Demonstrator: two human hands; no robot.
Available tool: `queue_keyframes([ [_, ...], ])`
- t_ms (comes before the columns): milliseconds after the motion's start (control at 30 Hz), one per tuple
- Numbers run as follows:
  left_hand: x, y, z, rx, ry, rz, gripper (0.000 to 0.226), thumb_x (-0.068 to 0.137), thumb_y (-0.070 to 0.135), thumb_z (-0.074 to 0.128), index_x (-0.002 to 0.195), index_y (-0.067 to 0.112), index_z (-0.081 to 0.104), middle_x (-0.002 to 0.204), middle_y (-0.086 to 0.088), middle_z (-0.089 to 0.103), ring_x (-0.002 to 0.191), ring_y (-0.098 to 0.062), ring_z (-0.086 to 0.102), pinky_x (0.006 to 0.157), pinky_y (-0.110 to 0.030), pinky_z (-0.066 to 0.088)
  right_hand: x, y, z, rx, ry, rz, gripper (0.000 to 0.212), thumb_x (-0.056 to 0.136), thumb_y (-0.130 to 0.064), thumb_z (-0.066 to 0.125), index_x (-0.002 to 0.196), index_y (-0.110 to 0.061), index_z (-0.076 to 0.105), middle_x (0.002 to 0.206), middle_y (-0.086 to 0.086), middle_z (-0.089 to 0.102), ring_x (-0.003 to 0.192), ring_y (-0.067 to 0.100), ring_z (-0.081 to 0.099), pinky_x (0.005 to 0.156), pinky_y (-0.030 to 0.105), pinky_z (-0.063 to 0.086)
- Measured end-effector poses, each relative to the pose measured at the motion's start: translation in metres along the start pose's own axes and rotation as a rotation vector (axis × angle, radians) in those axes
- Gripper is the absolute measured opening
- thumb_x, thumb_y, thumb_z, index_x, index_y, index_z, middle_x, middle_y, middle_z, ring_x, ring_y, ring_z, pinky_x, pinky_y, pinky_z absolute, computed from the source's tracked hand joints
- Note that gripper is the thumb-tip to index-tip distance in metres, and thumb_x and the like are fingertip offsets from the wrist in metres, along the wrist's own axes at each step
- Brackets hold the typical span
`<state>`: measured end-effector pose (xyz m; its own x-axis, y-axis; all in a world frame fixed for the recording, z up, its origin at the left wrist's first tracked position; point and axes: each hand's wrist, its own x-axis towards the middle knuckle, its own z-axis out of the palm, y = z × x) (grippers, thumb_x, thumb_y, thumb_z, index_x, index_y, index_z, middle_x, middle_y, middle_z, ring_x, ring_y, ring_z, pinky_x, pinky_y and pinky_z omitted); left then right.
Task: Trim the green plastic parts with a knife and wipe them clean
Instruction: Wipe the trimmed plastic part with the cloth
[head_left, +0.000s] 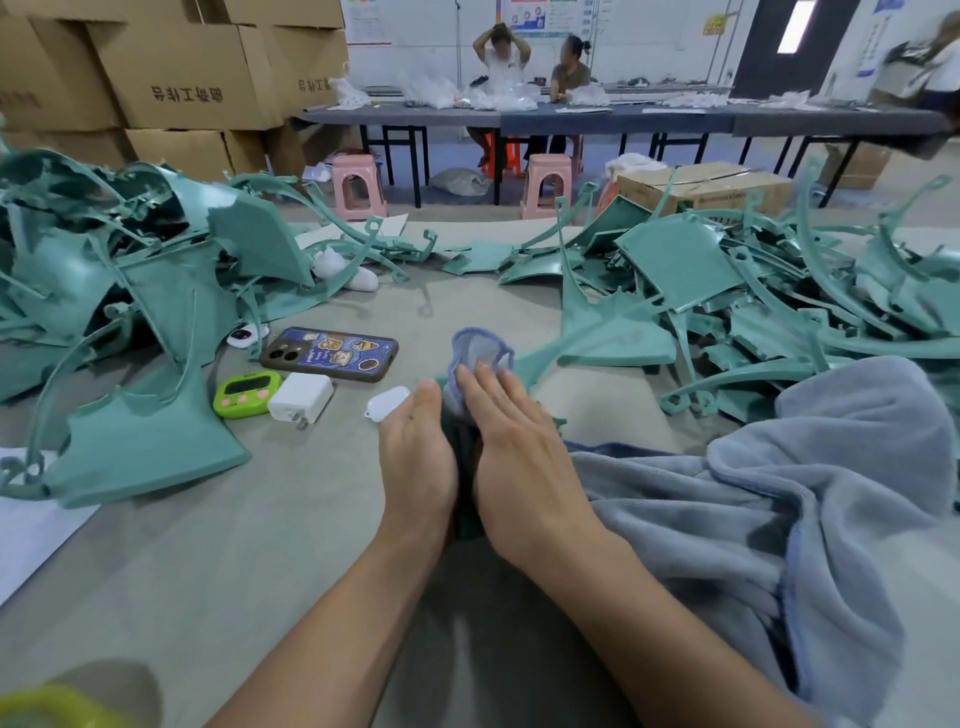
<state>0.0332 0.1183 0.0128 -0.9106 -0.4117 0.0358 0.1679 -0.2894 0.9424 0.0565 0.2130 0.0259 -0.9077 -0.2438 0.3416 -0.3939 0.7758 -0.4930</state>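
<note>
- Workshop table (311, 519), green heaps (130, 291) either side.
- Our right hand (519, 457) presses the cloth (478, 351) with straight, closed fingers onto a green strip (545, 353) running up-right from the fingertips.
- Our left hand (415, 457) alongside, fingers hidden.

cardboard boxes (187, 78): stacked left | long grey table (623, 123): far side | pink stools (358, 184): before it | dark door (779, 52): right

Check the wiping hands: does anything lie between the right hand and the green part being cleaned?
Yes. The blue cloth lies folded over the end of the green part, under the right hand's straight fingers, so they press cloth, not plastic. Wiping needs that layer; nothing else visible stands between them.
</note>
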Motion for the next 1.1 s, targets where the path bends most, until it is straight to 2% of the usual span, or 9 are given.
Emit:
queue_keyframes([
  [200, 0.020, 0.008, -0.012, -0.080, 0.224, -0.223, 0.045, 0.093, 0.032, 0.058, 0.053, 0.014, 0.066, 0.061, 0.002, 0.066, 0.064, -0.020, 0.062, 0.068, -0.037, 0.054, -0.031, -0.006, 0.004, -0.133, -0.038, -0.179, 0.052, 0.089, -0.012, 0.048, 0.139, -0.018, 0.063, 0.145, 0.003, 0.060, 0.145, 0.030, 0.044, 0.120, 0.044, 0.027],
  [300, 0.022, 0.013, -0.014, -0.132, 0.230, -0.223, 0.040, 0.097, 0.037, 0.059, 0.070, 0.011, 0.074, 0.071, -0.003, 0.076, 0.066, -0.025, 0.073, 0.064, -0.038, 0.060, -0.023, 0.002, -0.004, -0.141, 0.056, -0.081, 0.048, 0.095, -0.017, 0.053, 0.142, -0.024, 0.060, 0.150, -0.002, 0.055, 0.149, 0.029, 0.036, 0.124, 0.044, 0.018],
  [433, 0.019, 0.017, -0.014, -0.123, 0.189, -0.185, 0.043, 0.098, 0.037, 0.057, 0.063, 0.022, 0.077, 0.069, -0.003, 0.076, 0.058, -0.023, 0.073, 0.055, -0.038, 0.060, -0.020, 0.008, -0.011, -0.310, 0.158, 0.017, 0.055, 0.089, -0.019, 0.065, 0.144, -0.021, 0.058, 0.151, -0.002, 0.054, 0.151, 0.032, 0.032, 0.123, 0.043, 0.011],
  [600, 0.013, 0.017, -0.010, -0.045, 0.136, -0.112, 0.046, 0.099, 0.035, 0.052, 0.060, 0.024, 0.074, 0.067, -0.004, 0.073, 0.058, -0.023, 0.069, 0.063, -0.043, 0.058, -0.019, -0.001, -0.004, -0.294, 0.146, 0.152, 0.051, 0.099, -0.023, 0.045, 0.150, -0.029, 0.049, 0.157, -0.001, 0.047, 0.155, 0.027, 0.019, 0.125, 0.042, -0.005],
  [700, 0.011, 0.014, -0.013, -0.019, 0.158, -0.107, 0.046, 0.100, 0.033, 0.052, 0.060, 0.018, 0.071, 0.067, -0.005, 0.072, 0.059, -0.024, 0.068, 0.064, -0.042, 0.057, -0.019, -0.002, -0.007, -0.329, 0.109, 0.142, 0.039, 0.091, -0.023, 0.055, 0.127, -0.027, 0.069, 0.137, 0.008, 0.065, 0.148, 0.023, 0.035, 0.123, 0.039, -0.008],
  [833, 0.017, 0.017, -0.014, -0.009, 0.208, -0.055, 0.048, 0.098, 0.031, 0.053, 0.054, 0.028, 0.070, 0.059, 0.005, 0.067, 0.056, -0.019, 0.063, 0.056, -0.029, 0.052, -0.024, 0.005, -0.006, -0.212, 0.123, -0.100, 0.020, 0.080, -0.011, 0.064, 0.091, -0.019, 0.078, 0.100, 0.001, 0.076, 0.118, 0.023, 0.064, 0.122, 0.038, 0.015],
  [900, 0.016, 0.016, -0.013, 0.037, 0.174, 0.022, 0.047, 0.098, 0.029, 0.051, 0.054, 0.024, 0.068, 0.058, 0.008, 0.063, 0.055, -0.012, 0.059, 0.054, -0.024, 0.050, -0.027, 0.003, -0.004, -0.073, 0.129, -0.203, 0.030, 0.084, -0.005, 0.059, 0.105, -0.014, 0.078, 0.116, 0.002, 0.075, 0.126, 0.023, 0.061, 0.122, 0.039, 0.018],
  [967, 0.011, 0.012, -0.011, 0.093, 0.101, 0.090, 0.040, 0.095, 0.034, 0.051, 0.060, 0.016, 0.058, 0.064, 0.000, 0.056, 0.062, -0.016, 0.053, 0.062, -0.033, 0.048, -0.024, -0.003, -0.004, -0.041, 0.131, -0.239, 0.047, 0.086, -0.006, 0.046, 0.125, -0.011, 0.071, 0.136, 0.007, 0.067, 0.140, 0.023, 0.050, 0.125, 0.039, 0.013],
  [1100, -0.003, 0.009, -0.009, 0.400, 0.063, 0.356, 0.041, 0.094, 0.041, 0.045, 0.065, 0.012, 0.046, 0.063, -0.003, 0.047, 0.066, -0.024, 0.043, 0.066, -0.048, 0.044, -0.010, -0.004, -0.007, -0.208, 0.154, -0.046, 0.060, 0.097, -0.015, 0.032, 0.156, -0.007, 0.035, 0.164, 0.014, 0.033, 0.156, 0.024, 0.017, 0.126, 0.032, -0.010],
])
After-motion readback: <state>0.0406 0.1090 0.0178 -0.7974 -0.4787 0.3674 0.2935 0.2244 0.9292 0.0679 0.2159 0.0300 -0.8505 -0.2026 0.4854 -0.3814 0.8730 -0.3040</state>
